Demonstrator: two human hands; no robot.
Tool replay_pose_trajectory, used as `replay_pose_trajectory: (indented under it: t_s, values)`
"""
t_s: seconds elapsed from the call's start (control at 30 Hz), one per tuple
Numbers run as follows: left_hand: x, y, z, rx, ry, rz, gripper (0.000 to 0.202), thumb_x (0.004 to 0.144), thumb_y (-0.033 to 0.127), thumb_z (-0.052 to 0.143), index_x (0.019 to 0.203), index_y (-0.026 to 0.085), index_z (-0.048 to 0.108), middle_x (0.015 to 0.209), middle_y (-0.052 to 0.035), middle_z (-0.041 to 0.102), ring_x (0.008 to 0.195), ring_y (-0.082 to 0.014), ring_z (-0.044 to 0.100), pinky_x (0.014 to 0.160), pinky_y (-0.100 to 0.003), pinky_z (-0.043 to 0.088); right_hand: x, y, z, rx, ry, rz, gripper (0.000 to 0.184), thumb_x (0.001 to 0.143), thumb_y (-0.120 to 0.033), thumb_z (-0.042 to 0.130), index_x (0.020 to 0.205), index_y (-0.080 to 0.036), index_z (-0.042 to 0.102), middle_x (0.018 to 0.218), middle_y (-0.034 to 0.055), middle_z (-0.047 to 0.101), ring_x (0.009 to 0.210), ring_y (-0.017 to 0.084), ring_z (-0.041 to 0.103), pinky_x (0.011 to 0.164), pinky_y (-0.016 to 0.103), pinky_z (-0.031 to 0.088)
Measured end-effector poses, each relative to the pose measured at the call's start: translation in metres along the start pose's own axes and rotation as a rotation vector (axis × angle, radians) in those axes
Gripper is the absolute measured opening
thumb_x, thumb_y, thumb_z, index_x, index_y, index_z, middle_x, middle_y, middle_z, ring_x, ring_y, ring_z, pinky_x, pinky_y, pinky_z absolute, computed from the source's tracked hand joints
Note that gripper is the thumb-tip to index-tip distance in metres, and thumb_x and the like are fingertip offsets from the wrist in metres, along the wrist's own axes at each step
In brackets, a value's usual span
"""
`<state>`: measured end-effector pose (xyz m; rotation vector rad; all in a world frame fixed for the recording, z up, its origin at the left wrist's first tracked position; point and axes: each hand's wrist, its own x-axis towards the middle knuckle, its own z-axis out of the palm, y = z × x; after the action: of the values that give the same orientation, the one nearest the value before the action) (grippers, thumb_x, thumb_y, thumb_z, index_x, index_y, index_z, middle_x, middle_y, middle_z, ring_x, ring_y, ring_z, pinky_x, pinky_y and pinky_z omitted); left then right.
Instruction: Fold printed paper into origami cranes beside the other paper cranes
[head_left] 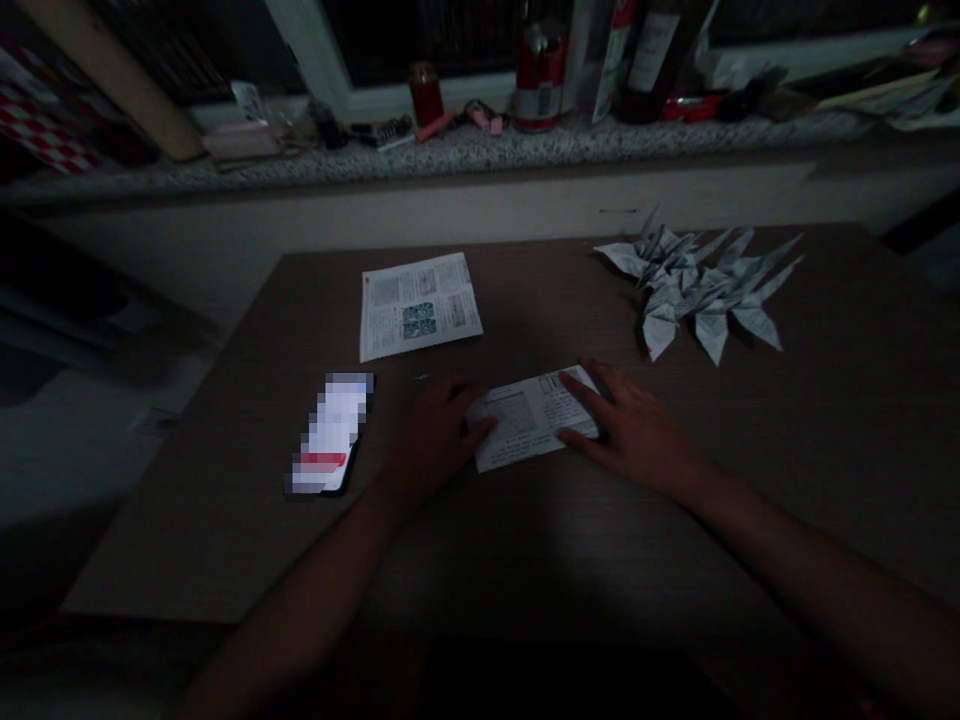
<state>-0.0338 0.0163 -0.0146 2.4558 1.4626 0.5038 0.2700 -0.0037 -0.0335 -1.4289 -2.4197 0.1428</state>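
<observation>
Head cam: paper (pixel 517 430) btwn L hand (pixel 433 425), half-open, & R hand (pixel 634 420), spread, both touching its ends. Bench (pixel 195 560) nr edge well apart.

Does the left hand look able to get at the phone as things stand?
Probably yes: the phone lies near the left hand, with nothing standing between them, though that hand would have to leave the printed paper.

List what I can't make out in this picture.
All in the head view:
Phone: screen wording blurred by pixel blocks.
Printed sheet: text too small and dim to read.
Folded paper figures: overlapping, so their number is unclear.
Paper piece under left hand and right hand: underside hidden by its upper face.
Dark bottle: top cut off by the upper edge.
</observation>
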Motion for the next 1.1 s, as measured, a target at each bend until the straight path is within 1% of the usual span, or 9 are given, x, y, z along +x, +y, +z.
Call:
replay_pose_trajectory:
  t_s: [0.1, 0.23, 0.3, 0.4, 0.57, 0.73, 0.93, 1.0, 1.1]
  values:
    - [0.001, -0.004, 0.003, -0.025, -0.009, -0.018, 0.038, 0.098, 0.035, 0.067, 0.134, 0.022, 0.062, 0.127, -0.0099, 0.058, 0.119, -0.0275, 0.057, 0.103, -0.044, 0.050, 0.002, -0.002, -0.005, 0.020, 0.014, 0.010, 0.065, 0.101, -0.055, 0.052, 0.152, -0.014, 0.051, 0.156, 0.0244, 0.046, 0.143, 0.043, 0.047, 0.113, 0.060, 0.045]
    - [0.003, -0.006, 0.002, -0.113, -0.009, -0.046, 0.037, 0.095, 0.035, 0.071, 0.129, 0.022, 0.062, 0.129, -0.0091, 0.057, 0.122, -0.0280, 0.055, 0.106, -0.044, 0.048, 0.006, 0.002, -0.007, 0.111, 0.048, 0.029, 0.055, 0.103, -0.046, 0.051, 0.151, -0.018, 0.052, 0.143, 0.0202, 0.056, 0.133, 0.037, 0.055, 0.110, 0.055, 0.048]
    - [0.004, -0.006, 0.000, -0.164, -0.019, -0.052, 0.035, 0.094, 0.032, 0.072, 0.126, 0.023, 0.061, 0.128, -0.0080, 0.058, 0.122, -0.0272, 0.055, 0.106, -0.044, 0.048, 0.006, 0.006, -0.005, 0.143, 0.059, 0.034, 0.058, 0.101, -0.045, 0.057, 0.153, -0.021, 0.049, 0.141, 0.0193, 0.056, 0.130, 0.037, 0.056, 0.108, 0.057, 0.049]
    - [0.004, -0.006, -0.002, -0.261, -0.019, -0.080, 0.031, 0.094, 0.026, 0.070, 0.123, 0.024, 0.061, 0.122, -0.0058, 0.062, 0.115, -0.0244, 0.059, 0.101, -0.042, 0.050, 0.007, 0.011, -0.004, 0.178, 0.069, 0.044, 0.066, 0.097, -0.044, 0.062, 0.158, -0.025, 0.042, 0.146, 0.0177, 0.053, 0.134, 0.038, 0.054, 0.109, 0.059, 0.048]
    - [0.005, -0.005, -0.004, -0.436, 0.028, -0.208, 0.034, 0.092, 0.026, 0.069, 0.125, 0.026, 0.061, 0.116, -0.0041, 0.066, 0.104, -0.0215, 0.065, 0.091, -0.039, 0.056, 0.007, 0.013, -0.005, 0.242, 0.062, 0.047, 0.070, 0.096, -0.042, 0.065, 0.159, -0.030, 0.038, 0.143, 0.0142, 0.055, 0.133, 0.036, 0.054, 0.112, 0.059, 0.045]
    - [0.007, -0.004, -0.005, -0.602, 0.030, -0.283, 0.033, 0.091, 0.030, 0.071, 0.123, 0.027, 0.064, 0.121, -0.0041, 0.069, 0.111, -0.0226, 0.068, 0.093, -0.039, 0.059, 0.007, 0.014, -0.005, 0.292, 0.099, 0.078, 0.072, 0.092, -0.044, 0.070, 0.157, -0.027, 0.043, 0.135, 0.0156, 0.053, 0.130, 0.036, 0.054, 0.111, 0.056, 0.046]
    - [0.007, -0.005, -0.008, -0.610, 0.010, -0.302, 0.025, 0.093, 0.036, 0.070, 0.116, 0.026, 0.071, 0.116, -0.0039, 0.073, 0.106, -0.0227, 0.071, 0.093, -0.040, 0.059, 0.010, 0.019, -0.008, 0.383, 0.161, 0.126, 0.061, 0.095, -0.044, 0.066, 0.150, -0.025, 0.052, 0.124, 0.0139, 0.058, 0.121, 0.033, 0.059, 0.108, 0.055, 0.048]
    - [0.007, -0.005, -0.008, -0.650, 0.031, -0.308, 0.027, 0.092, 0.036, 0.071, 0.117, 0.026, 0.070, 0.116, -0.0040, 0.073, 0.105, -0.0224, 0.071, 0.091, -0.040, 0.060, 0.011, 0.021, -0.010, 0.392, 0.184, 0.165, 0.056, 0.094, -0.046, 0.067, 0.145, -0.024, 0.057, 0.125, 0.0140, 0.061, 0.122, 0.033, 0.059, 0.109, 0.056, 0.047]
    - [0.007, -0.004, -0.007, -0.728, 0.046, -0.315, 0.029, 0.092, 0.036, 0.071, 0.118, 0.025, 0.070, 0.113, -0.0042, 0.074, 0.102, -0.0223, 0.072, 0.087, -0.038, 0.061, 0.012, 0.024, -0.011, 0.438, 0.215, 0.236, 0.045, 0.092, -0.052, 0.068, 0.128, -0.024, 0.066, 0.121, 0.0126, 0.066, 0.119, 0.034, 0.062, 0.107, 0.057, 0.048]
